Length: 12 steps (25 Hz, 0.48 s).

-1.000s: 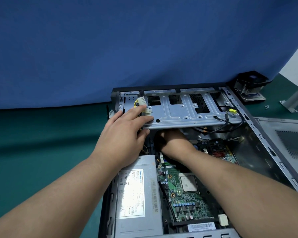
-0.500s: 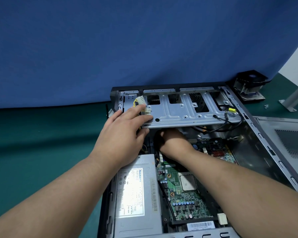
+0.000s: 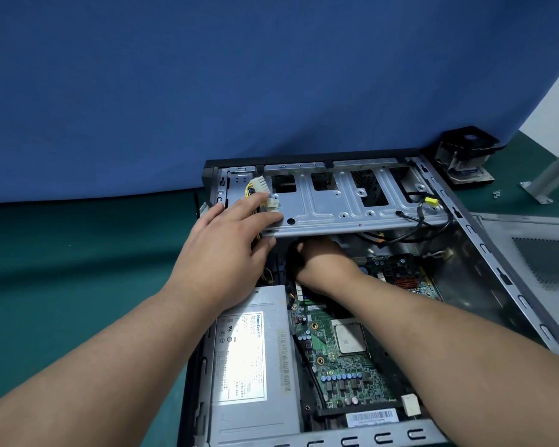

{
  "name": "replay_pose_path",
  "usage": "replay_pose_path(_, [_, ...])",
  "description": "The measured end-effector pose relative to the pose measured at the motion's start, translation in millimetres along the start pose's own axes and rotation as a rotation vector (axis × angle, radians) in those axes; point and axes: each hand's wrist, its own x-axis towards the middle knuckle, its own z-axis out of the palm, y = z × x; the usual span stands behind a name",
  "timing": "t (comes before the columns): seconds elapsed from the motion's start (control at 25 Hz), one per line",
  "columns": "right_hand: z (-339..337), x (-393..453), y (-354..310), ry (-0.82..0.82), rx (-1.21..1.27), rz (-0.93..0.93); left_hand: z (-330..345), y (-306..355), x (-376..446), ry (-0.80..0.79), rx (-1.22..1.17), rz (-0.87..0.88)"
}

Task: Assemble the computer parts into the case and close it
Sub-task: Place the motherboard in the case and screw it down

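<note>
While raised, drive cage (image 3: 352,201) in left hand (image 3: 221,250)

Grey drive cage (image 3: 352,201), green motherboard (image 3: 339,366), yellow-wired white connector (image 3: 259,186), teal table (image 3: 78,269), blue backdrop (image 3: 239,75).

One brand name is legible — "Huntkey", printed in blue along the upper right edge of the white rating label (image 3: 239,356) on the power supply unit (image 3: 255,414). The remaining print on that label is washed out by glare and cannot be read. Barcodes are noted on a sticker (image 3: 284,361) beside the label and on a white strip (image 3: 371,416) at the motherboard's (image 3: 346,379) near edge — their digits are too small to be read.
</note>
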Motion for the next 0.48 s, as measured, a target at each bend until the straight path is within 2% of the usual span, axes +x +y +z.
replay_pose_path(0.48, [2.6, -4.2, -2.8, 0.015, -0.113, -0.069, -0.1, -0.1, 0.1, -0.006, 0.003, -0.003])
